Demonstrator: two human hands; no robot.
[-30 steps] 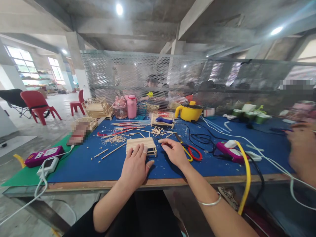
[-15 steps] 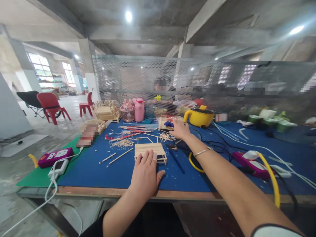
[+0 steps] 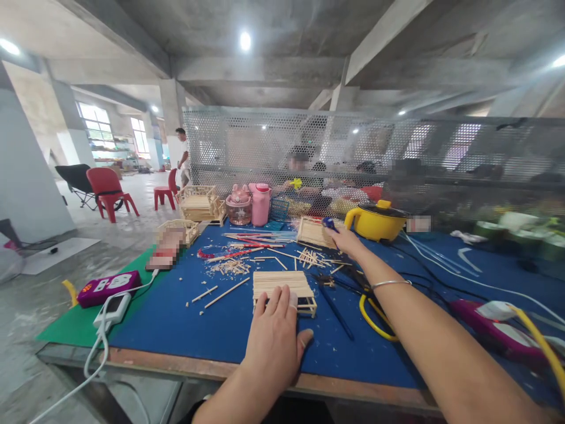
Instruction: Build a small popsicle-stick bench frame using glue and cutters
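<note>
My left hand [image 3: 274, 335] lies flat, fingers spread, on the front of a small slatted wooden stick model [image 3: 282, 282] on the blue mat. It presses the model's top near the front edge. Farther back, my right hand [image 3: 346, 240] is closed around a dark blue tool [image 3: 329, 223], whose kind I cannot make out. The tool is over the right side of another wooden stick piece [image 3: 311, 232]. Blue-handled pliers [image 3: 336, 312] lie right of the near model, beside a yellow-handled tool [image 3: 375, 318] partly under my right forearm.
Loose sticks [image 3: 311, 257], scraps [image 3: 229, 267] and red-and-white strips [image 3: 247, 250] litter the mat. A yellow pot [image 3: 379, 222], a pink bottle [image 3: 260, 206] and wooden stick furniture [image 3: 198, 203] stand behind. Cables and a purple power strip [image 3: 494, 330] lie right; a perforated screen [image 3: 265, 141] borders the back.
My right hand has taken hold of the blue tool and lifted it slightly from the rear wooden piece. The left hand stays on the near model. The view has shifted; a person appears at back left.
</note>
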